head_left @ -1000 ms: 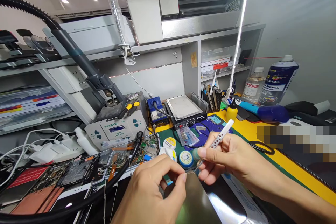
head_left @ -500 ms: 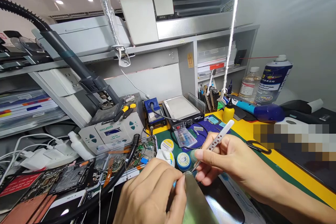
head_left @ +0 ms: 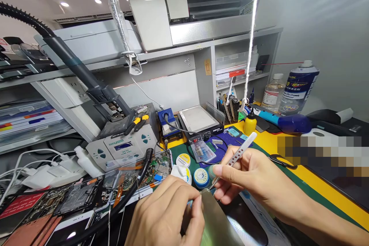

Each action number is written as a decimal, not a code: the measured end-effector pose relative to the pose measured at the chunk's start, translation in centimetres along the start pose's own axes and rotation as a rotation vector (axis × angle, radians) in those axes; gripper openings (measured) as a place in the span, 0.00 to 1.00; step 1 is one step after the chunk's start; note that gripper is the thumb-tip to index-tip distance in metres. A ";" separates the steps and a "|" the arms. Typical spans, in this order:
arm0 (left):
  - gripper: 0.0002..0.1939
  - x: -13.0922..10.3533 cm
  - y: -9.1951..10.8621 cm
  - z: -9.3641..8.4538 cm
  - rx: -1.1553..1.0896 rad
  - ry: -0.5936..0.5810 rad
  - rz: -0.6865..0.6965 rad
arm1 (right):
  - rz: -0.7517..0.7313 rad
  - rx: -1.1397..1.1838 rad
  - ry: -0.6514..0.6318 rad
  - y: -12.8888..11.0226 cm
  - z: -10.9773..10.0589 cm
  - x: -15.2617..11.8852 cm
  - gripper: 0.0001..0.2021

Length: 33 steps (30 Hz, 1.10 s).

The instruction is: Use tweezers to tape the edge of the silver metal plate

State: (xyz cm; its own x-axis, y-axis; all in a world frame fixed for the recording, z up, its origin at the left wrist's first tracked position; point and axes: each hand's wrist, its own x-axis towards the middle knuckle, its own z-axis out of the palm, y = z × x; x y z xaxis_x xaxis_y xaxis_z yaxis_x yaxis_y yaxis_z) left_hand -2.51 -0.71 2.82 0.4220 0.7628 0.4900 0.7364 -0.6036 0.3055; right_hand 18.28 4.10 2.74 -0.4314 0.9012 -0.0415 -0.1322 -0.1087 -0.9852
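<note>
My right hand (head_left: 245,173) pinches silver tweezers (head_left: 240,150), their tips pointing down and left toward the top end of a smooth greenish-grey rounded object (head_left: 216,219). At that object's upper left edge is my left hand (head_left: 167,215), thumb and forefinger pressed together; whatever lies between them is too small to make out. A dark glossy panel (head_left: 242,215) lies under my right hand. Just beyond the fingers stands a round blue jar (head_left: 201,177) with a pale lid.
Left of my left hand are circuit boards (head_left: 161,165), a black hose (head_left: 127,200) and a white phone (head_left: 72,230). Behind stand a grey soldering station (head_left: 123,144) and a flat heating plate (head_left: 198,119). A yellow bottle (head_left: 250,123) and black scissors (head_left: 282,160) are at the right.
The whole view has shifted very slightly. Both hands keep nearly the same pose, with the tweezers still held in my right hand.
</note>
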 end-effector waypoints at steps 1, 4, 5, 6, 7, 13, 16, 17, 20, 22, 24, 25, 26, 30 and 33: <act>0.08 -0.1 0.0 0.1 0.010 0.011 0.018 | 0.000 -0.004 0.004 0.0 0.0 0.0 0.12; 0.09 -0.2 -0.2 0.4 0.033 0.057 0.075 | 0.000 -0.011 0.013 0.0 0.1 -0.1 0.12; 0.10 -0.2 -0.3 0.5 0.030 0.080 0.096 | 0.002 -0.007 0.016 0.0 0.1 -0.2 0.12; 0.11 -0.2 -0.3 0.6 0.023 0.109 0.122 | 0.003 -0.003 0.019 0.0 0.2 -0.2 0.11; 0.13 -0.2 -0.3 0.7 0.015 0.136 0.142 | 0.004 0.000 0.021 0.0 0.2 -0.3 0.11; 0.14 0.2 0.1 0.4 -0.055 0.155 0.098 | 0.010 0.001 0.018 -0.1 0.1 -0.4 0.11; 0.11 0.5 0.3 0.4 -0.104 0.135 0.027 | 0.008 0.004 0.015 -0.2 0.1 -0.3 0.11; 0.10 0.6 0.4 0.4 -0.124 0.126 -0.002 | 0.006 0.010 0.013 -0.2 0.1 -0.3 0.11; 0.08 0.7 0.6 0.4 -0.186 0.083 -0.099 | 0.004 0.020 0.014 -0.1 0.1 -0.3 0.11; 0.06 0.8 0.7 0.3 -0.224 0.048 -0.167 | 0.004 0.024 0.013 0.0 0.1 -0.3 0.11; 0.05 0.9 0.9 0.2 -0.262 0.029 -0.227 | 0.006 0.025 0.016 0.0 0.1 -0.3 0.11; 0.05 0.9 0.9 0.1 -0.278 0.026 -0.257 | 0.007 0.024 0.017 -0.1 0.1 -0.3 0.11; 0.06 0.9 1.0 0.1 -0.292 0.032 -0.288 | 0.007 0.020 0.018 -0.1 0.1 -0.3 0.11; 0.07 1.0 1.4 0.0 -0.325 0.065 -0.415 | 0.011 -0.004 0.020 -0.2 0.1 -0.2 0.11; 0.07 1.1 1.5 -0.1 -0.319 0.074 -0.417 | 0.008 -0.014 0.024 -0.2 0.1 -0.2 0.11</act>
State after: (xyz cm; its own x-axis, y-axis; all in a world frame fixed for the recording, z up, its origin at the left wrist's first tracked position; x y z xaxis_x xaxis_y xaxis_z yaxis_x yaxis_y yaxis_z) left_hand -1.00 -0.79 3.85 0.0801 0.9417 0.3267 0.6314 -0.3016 0.7144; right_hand 18.31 3.92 2.97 -0.4112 0.9100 -0.0536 -0.1164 -0.1107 -0.9870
